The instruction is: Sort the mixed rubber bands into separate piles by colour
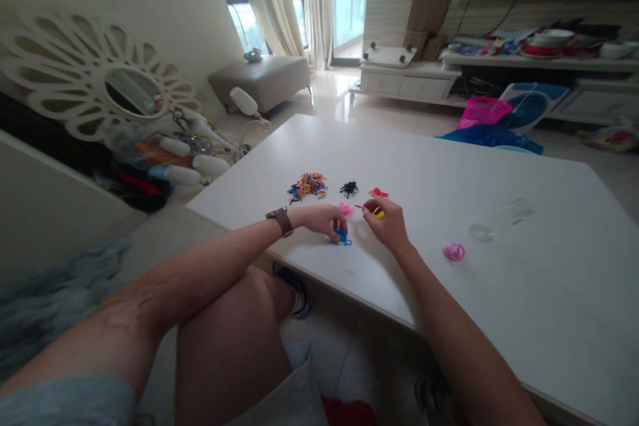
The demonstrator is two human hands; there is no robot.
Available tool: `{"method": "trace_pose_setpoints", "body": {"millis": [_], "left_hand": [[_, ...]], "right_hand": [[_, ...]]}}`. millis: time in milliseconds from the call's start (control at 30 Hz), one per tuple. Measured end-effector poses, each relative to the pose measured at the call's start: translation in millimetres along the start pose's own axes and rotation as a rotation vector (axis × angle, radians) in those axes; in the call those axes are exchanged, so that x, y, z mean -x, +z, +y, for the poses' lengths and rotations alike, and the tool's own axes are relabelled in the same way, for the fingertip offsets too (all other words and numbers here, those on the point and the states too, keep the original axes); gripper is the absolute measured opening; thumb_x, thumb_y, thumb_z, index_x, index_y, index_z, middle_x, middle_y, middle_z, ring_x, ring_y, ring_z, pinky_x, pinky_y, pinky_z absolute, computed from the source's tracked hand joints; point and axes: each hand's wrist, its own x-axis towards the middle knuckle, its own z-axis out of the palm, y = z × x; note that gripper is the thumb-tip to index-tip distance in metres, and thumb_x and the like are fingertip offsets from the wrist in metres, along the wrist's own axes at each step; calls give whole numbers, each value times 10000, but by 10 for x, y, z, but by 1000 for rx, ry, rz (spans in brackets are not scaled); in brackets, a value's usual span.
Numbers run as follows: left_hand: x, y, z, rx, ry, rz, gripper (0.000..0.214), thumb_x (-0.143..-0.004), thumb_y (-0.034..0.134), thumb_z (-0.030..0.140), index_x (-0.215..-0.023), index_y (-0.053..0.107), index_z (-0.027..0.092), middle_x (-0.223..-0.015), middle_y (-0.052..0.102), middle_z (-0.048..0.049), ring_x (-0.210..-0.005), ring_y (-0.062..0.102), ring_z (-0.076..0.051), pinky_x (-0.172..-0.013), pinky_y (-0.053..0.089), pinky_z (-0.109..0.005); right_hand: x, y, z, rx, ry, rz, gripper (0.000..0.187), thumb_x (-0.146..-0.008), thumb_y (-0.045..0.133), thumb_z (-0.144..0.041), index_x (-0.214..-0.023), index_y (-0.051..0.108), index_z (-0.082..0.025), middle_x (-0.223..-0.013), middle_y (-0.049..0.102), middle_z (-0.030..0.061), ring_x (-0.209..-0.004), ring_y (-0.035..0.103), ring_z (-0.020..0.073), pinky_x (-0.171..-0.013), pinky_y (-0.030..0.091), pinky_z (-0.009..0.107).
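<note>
On the white table [499, 293] lie small heaps of tiny elastic bands: a mixed-colour heap [308, 185], a black heap [349, 188], a red heap [378, 192], a pink heap [345, 209] and a blue heap [342, 237]. My left hand [319, 219], with a brown watch on its wrist, rests fingers curled down on the blue heap. My right hand [385, 221] is closed in a pinch over the yellow bands [379, 214], with a thin dark strand sticking out toward the pink heap.
A pink round thing [453, 251] and two clear lids [480, 232] lie on the table to the right. My bare knee sits under the table's near edge. On the floor beyond are a pink basket [484, 111], a grey ottoman [262, 80] and clutter at left.
</note>
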Motion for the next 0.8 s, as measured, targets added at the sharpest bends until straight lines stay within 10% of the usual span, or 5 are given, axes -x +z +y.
{"method": "trace_pose_setpoints", "body": {"millis": [367,800], "left_hand": [[-40,-158,170,-8,22,372,253,-836,744,303,-1016,694,132,-957,721,-71,-792,643,-132,-689,497,-231],[-66,-122,241,-25,33,330,97,-853,679,216,-872,709,126,-842,710,-51,-761,635,-132,-679,475,-226]], "right_hand": [[17,11,-29,-43,-28,-165,62,-821,596,-187,-777,638,-199,-732,662,12,-669,615,154,-640,488,275],[9,33,-31,-98,-28,-221,83,-807,603,-166,-788,678,-197,-737,695,14,-671,649,161,-659,510,286]]}}
